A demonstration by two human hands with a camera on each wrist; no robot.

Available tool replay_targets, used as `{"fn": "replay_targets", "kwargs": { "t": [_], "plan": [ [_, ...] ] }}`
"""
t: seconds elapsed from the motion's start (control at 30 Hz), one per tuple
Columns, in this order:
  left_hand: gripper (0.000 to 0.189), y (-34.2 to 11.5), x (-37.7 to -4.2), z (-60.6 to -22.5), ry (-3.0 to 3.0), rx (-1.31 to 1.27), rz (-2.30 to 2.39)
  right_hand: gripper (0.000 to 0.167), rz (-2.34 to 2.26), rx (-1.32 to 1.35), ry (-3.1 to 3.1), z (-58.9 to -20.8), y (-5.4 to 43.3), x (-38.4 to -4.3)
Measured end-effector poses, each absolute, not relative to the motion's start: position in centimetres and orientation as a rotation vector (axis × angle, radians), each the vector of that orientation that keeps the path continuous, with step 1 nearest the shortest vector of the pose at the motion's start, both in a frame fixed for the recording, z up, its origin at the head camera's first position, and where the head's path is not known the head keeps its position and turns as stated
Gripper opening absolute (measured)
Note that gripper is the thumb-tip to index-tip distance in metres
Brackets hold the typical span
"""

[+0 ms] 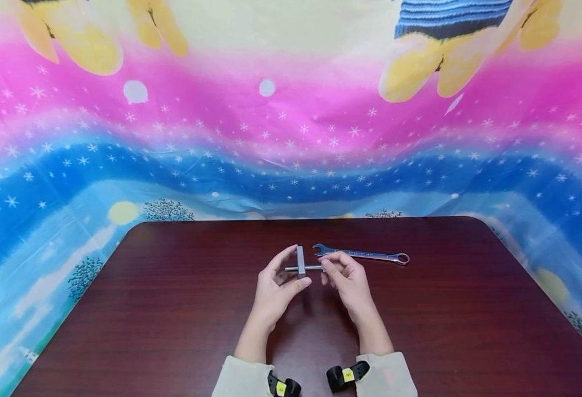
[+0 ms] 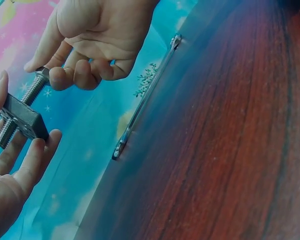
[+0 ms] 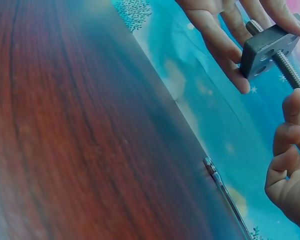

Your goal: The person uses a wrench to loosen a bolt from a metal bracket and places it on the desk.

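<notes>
A grey metal block (image 1: 300, 261) with several holes is held above the table by my left hand (image 1: 274, 286), thumb on one edge and fingertips on the opposite one. Through one of its holes runs a threaded bolt (image 2: 35, 89), whose end sticks out on the far side of the block (image 3: 262, 52). My right hand (image 1: 351, 280) pinches the bolt's head between thumb and index finger, the other fingers curled loosely. A length of bare thread shows between the head and the block. Behind the right hand, a combination wrench (image 1: 370, 255) lies on the table.
The dark reddish wooden table (image 1: 172, 309) has rounded far corners. A patterned cloth (image 1: 291, 121) in pink and blue hangs behind it and along both sides. Black straps with yellow labels (image 1: 348, 375) sit on the light sleeves (image 1: 387, 377).
</notes>
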State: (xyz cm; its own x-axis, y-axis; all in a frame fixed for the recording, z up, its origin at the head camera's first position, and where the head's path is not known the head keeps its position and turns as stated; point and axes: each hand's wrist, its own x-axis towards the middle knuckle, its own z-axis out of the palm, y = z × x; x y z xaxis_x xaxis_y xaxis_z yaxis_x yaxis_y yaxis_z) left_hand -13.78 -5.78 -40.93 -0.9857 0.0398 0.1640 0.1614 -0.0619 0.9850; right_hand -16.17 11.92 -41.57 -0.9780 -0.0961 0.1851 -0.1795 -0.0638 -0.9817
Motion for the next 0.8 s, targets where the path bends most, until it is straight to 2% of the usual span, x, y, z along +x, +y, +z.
{"fn": "replay_targets", "kwargs": {
  "t": [0.3, 0.8],
  "plan": [
    [0.066, -5.82, -13.92, -40.93, -2.055, -0.184, -2.184, 0.038, 2.203, 0.42, -2.111, -41.42, 11.93, -16.14],
    [0.065, -5.67, -13.92, -40.96, -2.064, -0.188, -2.227, 0.025, 2.212, 0.308, -2.095, -41.57, 11.74, -16.03]
  ]
}}
